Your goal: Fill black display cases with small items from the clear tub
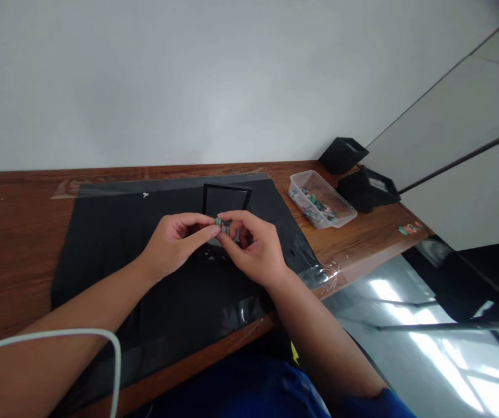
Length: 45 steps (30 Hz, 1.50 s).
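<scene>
Both hands meet over the middle of a black mat (pixel 114 232) on a wooden desk (pixel 14 220). My left hand (pixel 175 244) and my right hand (pixel 252 247) pinch a small green piece (pixel 219 221) together between thumbs and fingertips. Right behind the hands stands a black rectangular frame (pixel 226 199), its lower part hidden by my fingers.
A clear plastic tub (pixel 321 199) with several small coloured pieces sits to the right of the mat. Two black box-shaped holders (pixel 343 154) (pixel 368 188) stand by the desk's right corner, near a few loose coloured pieces (pixel 409 229). A white cable (pixel 101 342) crosses my left forearm.
</scene>
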{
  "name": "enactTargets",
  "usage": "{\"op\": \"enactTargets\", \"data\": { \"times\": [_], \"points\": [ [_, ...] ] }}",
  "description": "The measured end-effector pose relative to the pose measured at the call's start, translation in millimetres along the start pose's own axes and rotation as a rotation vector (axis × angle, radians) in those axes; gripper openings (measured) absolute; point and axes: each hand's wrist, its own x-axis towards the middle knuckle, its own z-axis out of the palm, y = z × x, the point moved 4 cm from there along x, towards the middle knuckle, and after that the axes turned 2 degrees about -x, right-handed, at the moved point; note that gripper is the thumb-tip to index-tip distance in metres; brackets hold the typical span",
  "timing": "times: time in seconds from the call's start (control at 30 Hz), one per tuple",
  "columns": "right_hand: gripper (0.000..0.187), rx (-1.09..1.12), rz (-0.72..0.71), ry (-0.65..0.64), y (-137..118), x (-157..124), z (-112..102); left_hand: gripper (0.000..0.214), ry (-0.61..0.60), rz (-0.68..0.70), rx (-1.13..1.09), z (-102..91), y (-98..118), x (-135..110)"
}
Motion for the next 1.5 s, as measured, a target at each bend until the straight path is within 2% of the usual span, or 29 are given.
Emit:
{"op": "enactTargets", "data": {
  "times": [0.33,1.1,1.33,1.5],
  "points": [
    [0.023,0.006,0.006,-0.021,0,-1,2,0.022,-0.053,-0.009,0.065,1.2,4,1],
    [0.023,0.067,-0.022,-0.059,-3,-2,1,0.015,-0.113,-0.023,0.02,1.4,1,-1],
    [0.021,0.008,-0.042,-0.075,-4,-2,0,0.019,-0.12,-0.007,-0.036,-2.6,1,-1],
    [0.022,0.002,-0.069,-0.078,-6,-3,1,0.037,-0.137,0.04,-0.034,-13.2,-4,1]
  ]
}}
